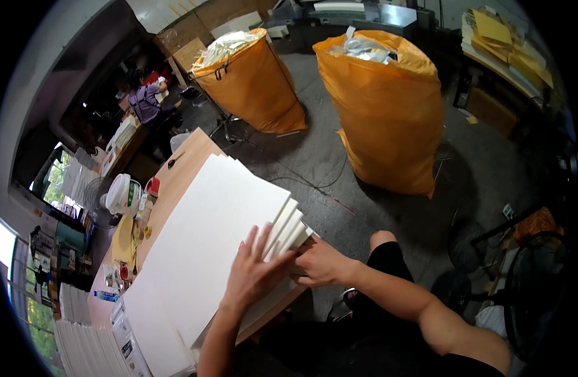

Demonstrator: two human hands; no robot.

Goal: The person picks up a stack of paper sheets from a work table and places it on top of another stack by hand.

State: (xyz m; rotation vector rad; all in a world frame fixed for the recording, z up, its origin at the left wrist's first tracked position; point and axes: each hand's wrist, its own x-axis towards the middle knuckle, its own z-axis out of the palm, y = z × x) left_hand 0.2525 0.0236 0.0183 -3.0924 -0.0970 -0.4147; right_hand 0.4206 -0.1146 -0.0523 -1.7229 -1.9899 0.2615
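A stack of large white paper sheets (pixel 207 226) lies on the wooden table (pixel 198 151), its right-hand corner fanned into several stepped bundles. My left hand (pixel 256 267) rests on the near edge of that stack, fingers stretched out and spread over the paper. Against the fanned corner, my right hand (pixel 320 261) is closed with its fingers curled at the sheets' edge. Its fingertips are partly hidden by the paper and by my left hand.
Two tall orange sacks (pixel 389 113) stuffed with scraps stand on the floor beyond the table. A white bucket (pixel 121 195), tape and a water bottle (pixel 105 295) line the table's left side. Black fans (pixel 534 289) stand at right. A person (pixel 144 103) sits at the far left.
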